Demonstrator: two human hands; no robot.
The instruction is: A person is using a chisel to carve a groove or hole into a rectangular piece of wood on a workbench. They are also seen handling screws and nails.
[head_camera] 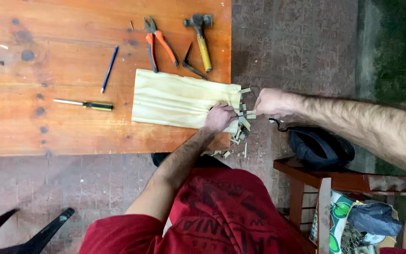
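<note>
A pale wood board (175,99) lies on the orange-brown table (62,127), its right end at the table's edge. My left hand (219,117) presses down on that end, fingers curled on the wood. Just past the table edge, my right hand (269,101) is closed in a fist against small wood pieces (247,114) that stick out from the board's end. What sits inside the fist is hidden. Several wood chips (237,137) lie below the board's end.
Behind the board lie orange-handled pliers (158,43), a hammer (201,37), a dark angled metal tool (190,63) and a blue pen (109,68). A screwdriver (86,104) lies to the left. A dark bag (320,146) rests on a wooden stool (306,176) to the right.
</note>
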